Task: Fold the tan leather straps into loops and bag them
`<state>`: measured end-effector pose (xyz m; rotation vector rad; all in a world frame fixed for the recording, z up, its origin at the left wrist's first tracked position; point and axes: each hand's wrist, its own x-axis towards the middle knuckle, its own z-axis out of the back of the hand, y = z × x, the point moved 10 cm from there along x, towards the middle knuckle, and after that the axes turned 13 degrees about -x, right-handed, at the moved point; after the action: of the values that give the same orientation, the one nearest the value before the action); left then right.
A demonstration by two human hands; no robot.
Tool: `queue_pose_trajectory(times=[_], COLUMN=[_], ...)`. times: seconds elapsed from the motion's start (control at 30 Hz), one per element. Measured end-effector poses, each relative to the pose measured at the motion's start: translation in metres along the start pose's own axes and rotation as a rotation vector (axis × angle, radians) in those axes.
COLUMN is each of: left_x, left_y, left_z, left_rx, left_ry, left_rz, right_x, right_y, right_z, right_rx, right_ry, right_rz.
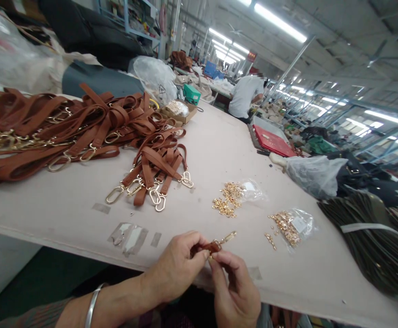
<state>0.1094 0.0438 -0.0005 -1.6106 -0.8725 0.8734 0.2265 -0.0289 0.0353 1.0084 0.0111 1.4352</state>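
Note:
My left hand [174, 269] and my right hand [235, 291] meet at the near edge of the table [219, 150]. Both pinch a short brown leather strap [212, 247] whose gold clasp [228, 237] sticks out to the upper right. The left fingers close on the strap from the left, and the right thumb and forefinger press its end from below. A silver bangle [92, 305] circles my left wrist. Beyond the hands lie two opened plastic bags of small gold fittings [231, 196] [287, 223].
A big heap of brown straps with gold clasps [82, 127] covers the table's left side. A smaller bundle of straps [154, 171] lies closer. Dark straps [376, 237] pile at the right. A red tray [274, 142], a cardboard box [178, 111] and a seated person [245, 95] are farther back.

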Motion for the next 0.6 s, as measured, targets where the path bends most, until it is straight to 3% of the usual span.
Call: queue_pose_trajectory(times=[0.27, 0.37, 0.47, 0.6], left_x=[-0.004, -0.004, -0.006, -0.012], left_y=[-0.006, -0.007, -0.007, -0.012], left_z=[-0.001, -0.001, -0.002, -0.005], left_rx=[0.031, 0.047, 0.069, 0.122], left_ry=[0.023, 0.033, 0.045, 0.048], left_rz=[-0.101, -0.122, -0.143, -0.178], right_x=[0.007, 0.003, -0.003, -0.022], right_y=[0.021, 0.02, 0.003, -0.034], right_z=[0.009, 0.009, 0.006, -0.004], right_rx=[-0.208, -0.203, -0.126, 0.157], right_ry=[-0.024, -0.063, -0.101, -0.165], right_rz=[0.166, 0.148, 0.003, -0.4])
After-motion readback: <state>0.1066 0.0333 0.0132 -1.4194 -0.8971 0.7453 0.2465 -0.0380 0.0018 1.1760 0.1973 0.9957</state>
